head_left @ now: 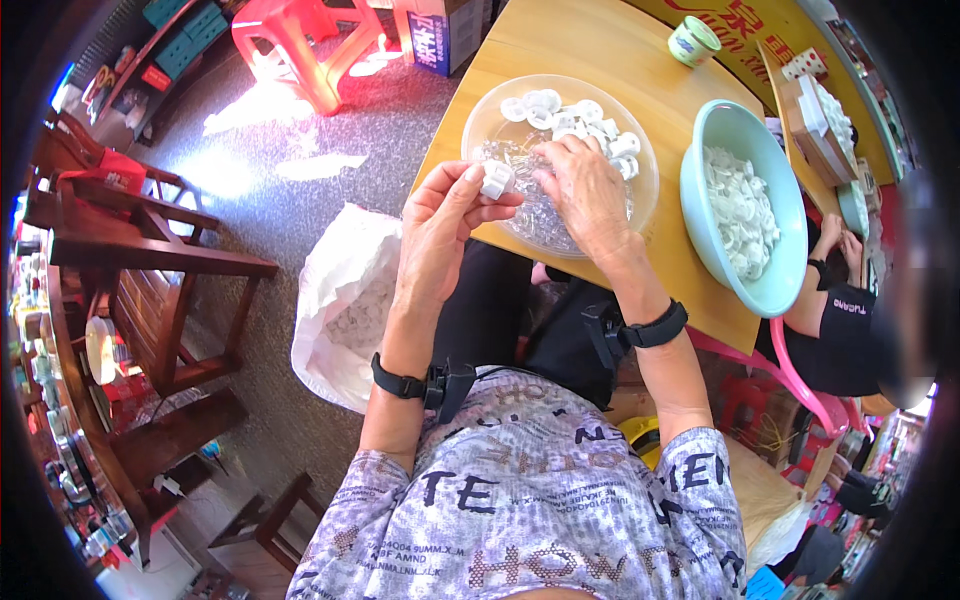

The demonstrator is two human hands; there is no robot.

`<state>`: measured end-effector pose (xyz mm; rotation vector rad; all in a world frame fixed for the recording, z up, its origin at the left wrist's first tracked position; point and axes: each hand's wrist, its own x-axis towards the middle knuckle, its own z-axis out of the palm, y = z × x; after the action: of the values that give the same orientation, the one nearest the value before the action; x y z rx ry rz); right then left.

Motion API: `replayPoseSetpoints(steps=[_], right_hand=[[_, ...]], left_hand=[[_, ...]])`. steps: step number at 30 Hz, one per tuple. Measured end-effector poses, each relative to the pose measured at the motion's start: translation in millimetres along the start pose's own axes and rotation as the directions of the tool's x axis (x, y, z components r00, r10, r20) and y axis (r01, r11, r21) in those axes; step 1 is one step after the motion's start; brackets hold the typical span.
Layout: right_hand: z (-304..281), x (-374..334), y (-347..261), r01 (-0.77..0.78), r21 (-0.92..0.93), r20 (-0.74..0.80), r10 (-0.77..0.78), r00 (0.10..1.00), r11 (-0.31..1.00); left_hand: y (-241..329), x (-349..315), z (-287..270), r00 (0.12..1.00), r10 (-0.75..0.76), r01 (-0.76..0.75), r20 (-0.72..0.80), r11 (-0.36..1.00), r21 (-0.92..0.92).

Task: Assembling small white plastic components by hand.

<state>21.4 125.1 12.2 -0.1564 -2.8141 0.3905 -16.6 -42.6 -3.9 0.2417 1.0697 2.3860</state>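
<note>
L hand (437, 225) pinches white plastic pc (497, 180) over tub (648, 170), prob. so drops land inside; R hand (592, 200) half-curled at clear bits (545, 226), hold unclear.

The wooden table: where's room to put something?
Bare wood shows on the table between the clear tray and the green jar, plus a narrow strip between tray and light-blue basin. Crowded: the tray, with white pieces, left hand and right hand at it; the basin, heaped with more.
</note>
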Motion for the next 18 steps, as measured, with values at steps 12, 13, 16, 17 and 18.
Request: replayPoseSetpoints(steps=[12, 13, 16, 17, 18], right_hand=[[-7, 4, 8, -0.079, 0.162, 0.089, 0.065, 0.994, 0.984], [-9, 6, 7, -0.077, 0.153, 0.074, 0.067, 0.995, 0.985], [-4, 13, 2, -0.024, 0.141, 0.026, 0.02, 0.999, 0.99], [-2, 16, 0, 0.032, 0.136, -0.005, -0.032, 0.999, 0.99], [3, 18, 1, 0.029, 0.136, -0.007, -0.029, 1.0, 0.99]], left_hand=[[-1, -3, -6, 0.994, 0.058, -0.035, -0.09, 0.971, 0.238], [-1, -3, -5, 0.994, 0.056, -0.033, -0.091, 0.971, 0.235], [-1, -3, -2, 0.994, 0.059, -0.034, -0.09, 0.965, 0.26], [0, -3, -1, 0.994, 0.063, -0.036, -0.094, 0.962, 0.27], [1, -4, -1, 0.993, 0.068, -0.039, -0.097, 0.959, 0.279]])
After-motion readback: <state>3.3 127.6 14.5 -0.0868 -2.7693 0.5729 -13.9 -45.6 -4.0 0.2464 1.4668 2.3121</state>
